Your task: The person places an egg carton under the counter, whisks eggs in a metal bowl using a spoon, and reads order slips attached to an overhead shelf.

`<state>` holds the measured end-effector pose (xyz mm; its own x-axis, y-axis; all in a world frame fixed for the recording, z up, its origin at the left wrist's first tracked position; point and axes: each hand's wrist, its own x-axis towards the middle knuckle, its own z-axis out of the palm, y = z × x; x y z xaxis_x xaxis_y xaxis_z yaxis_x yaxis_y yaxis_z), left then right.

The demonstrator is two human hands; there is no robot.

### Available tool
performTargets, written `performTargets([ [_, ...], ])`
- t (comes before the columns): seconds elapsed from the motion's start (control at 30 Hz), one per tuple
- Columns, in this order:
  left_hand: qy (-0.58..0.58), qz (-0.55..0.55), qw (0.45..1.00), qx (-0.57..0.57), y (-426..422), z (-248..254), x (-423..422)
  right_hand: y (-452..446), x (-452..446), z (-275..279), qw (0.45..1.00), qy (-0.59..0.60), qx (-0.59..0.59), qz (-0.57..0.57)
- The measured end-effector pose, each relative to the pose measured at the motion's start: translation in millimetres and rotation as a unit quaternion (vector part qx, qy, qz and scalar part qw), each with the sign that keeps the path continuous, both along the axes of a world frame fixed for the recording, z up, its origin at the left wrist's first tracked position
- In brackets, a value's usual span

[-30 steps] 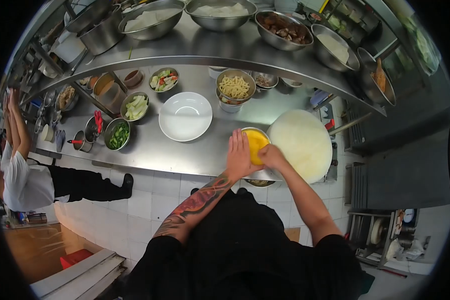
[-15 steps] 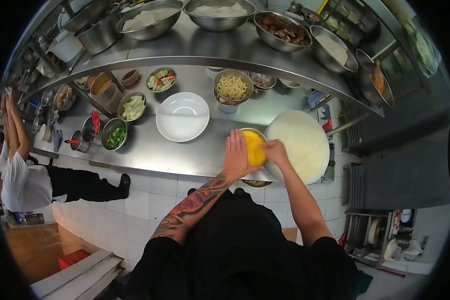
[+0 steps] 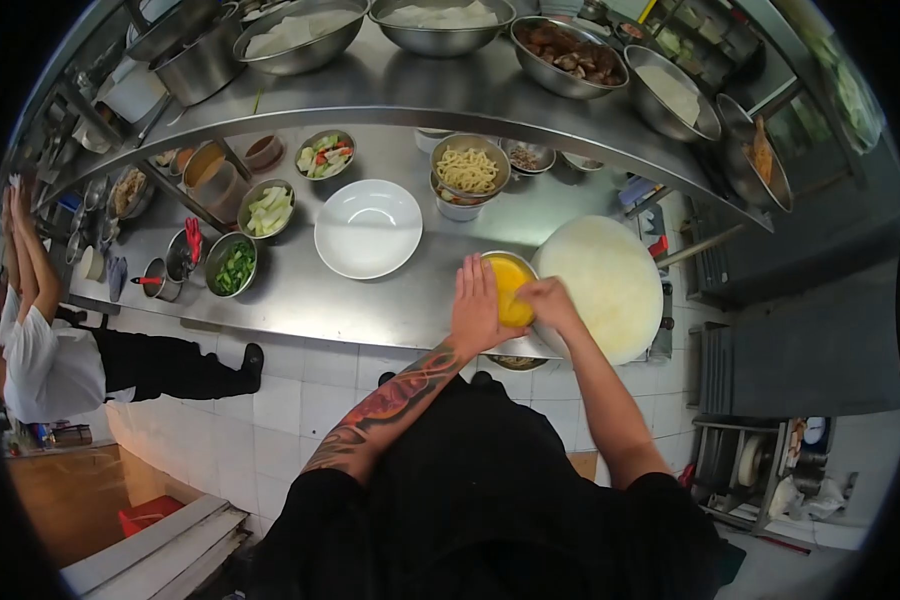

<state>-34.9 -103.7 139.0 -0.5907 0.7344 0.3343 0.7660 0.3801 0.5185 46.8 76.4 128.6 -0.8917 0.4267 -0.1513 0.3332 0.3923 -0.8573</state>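
A metal bowl [image 3: 519, 256] of bright yellow liquid [image 3: 506, 285], which looks like beaten egg, stands near the front edge of the steel counter. My left hand [image 3: 477, 308] is cupped against its left side, fingers straight along the wall and thumb round the near side, holding it. Over the bowl's right part my right hand [image 3: 547, 299] is closed in a fist. Whatever it grips is hidden by the fingers. Right beside the bowl is a large round pale board [image 3: 605, 290]. An empty white plate [image 3: 368, 232] lies to the left.
Bowls of green vegetables [image 3: 235, 266], cut pale vegetables [image 3: 269, 210] and noodles [image 3: 467, 171] stand on the counter [image 3: 300, 310]. A steel shelf [image 3: 420, 95] with several large bowls crosses above. At the far left is another person [image 3: 55, 360] with raised arms.
My right fist has shifted slightly over the bowl, and the surface of the yellow liquid looks different. My left hand keeps its hold. The whole view has shifted slightly.
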Motion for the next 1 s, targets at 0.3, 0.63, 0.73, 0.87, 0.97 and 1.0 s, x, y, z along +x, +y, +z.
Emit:
performTargets([
  [0.3, -0.005, 0.004, 1.000, -0.020, -4.4, 4.5, 2.8, -22.9, 4.5, 21.6, 0.959, -0.137, 0.195, 0.153],
  [0.63, -0.011, 0.009, 1.000, 0.004, 2.9, -1.5, 0.9, -20.1, 3.1, 23.8, 0.994, -0.071, 0.077, 0.029],
  [0.73, -0.005, 0.004, 1.000, -0.001, -2.6, 1.6, 3.1, -13.5, 8.0, 11.3, 0.973, -0.145, 0.107, 0.144],
  [0.87, 0.008, 0.009, 1.000, 0.001, -0.5, -7.5, 3.4, -10.0, 7.3, 2.8, 0.960, -0.154, 0.219, 0.081],
  [0.97, -0.023, 0.007, 1.000, -0.009, -1.4, 4.0, 6.2, 8.3, 4.8, -0.1, 0.991, 0.009, 0.096, -0.095],
  [1.0, -0.025, 0.008, 1.000, -0.011, -2.5, 0.9, 8.0, 0.3, 6.7, 6.3, 0.991, 0.007, 0.093, -0.094],
])
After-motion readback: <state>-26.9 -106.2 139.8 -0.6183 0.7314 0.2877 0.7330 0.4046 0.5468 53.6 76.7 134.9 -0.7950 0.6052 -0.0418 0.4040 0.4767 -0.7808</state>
